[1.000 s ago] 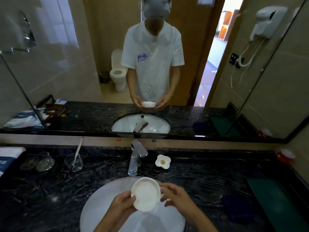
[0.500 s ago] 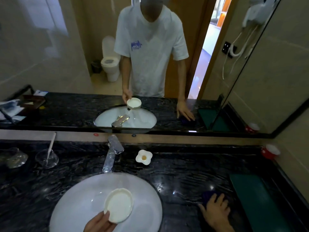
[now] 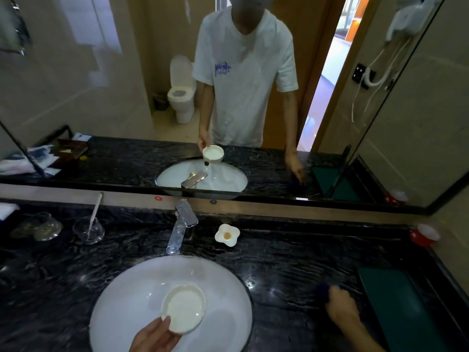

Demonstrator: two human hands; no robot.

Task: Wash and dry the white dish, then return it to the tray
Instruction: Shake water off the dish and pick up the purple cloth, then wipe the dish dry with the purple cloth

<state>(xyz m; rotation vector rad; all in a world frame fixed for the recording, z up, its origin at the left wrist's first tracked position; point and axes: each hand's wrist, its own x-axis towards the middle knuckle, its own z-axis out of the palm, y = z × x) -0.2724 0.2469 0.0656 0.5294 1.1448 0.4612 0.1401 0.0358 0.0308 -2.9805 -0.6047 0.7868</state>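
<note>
White dish (image 3: pixel 183 311) is sitting pinched at its near rim by the left hand (image 3: pixel 154 336), held over the white sink basin (image 3: pixel 127 295). To the right, the right hand (image 3: pixel 341 307) is resting on a dark blue cloth (image 3: pixel 321 290) on the black counter (image 3: pixel 291 262) beside a green tray (image 3: pixel 396 301), though blur is hiding its finger position.

Black marble counter (image 3: pixel 291 260), wide mirror (image 3: pixel 101 85), beige tiled walls (image 3: pixel 444 123)
</note>
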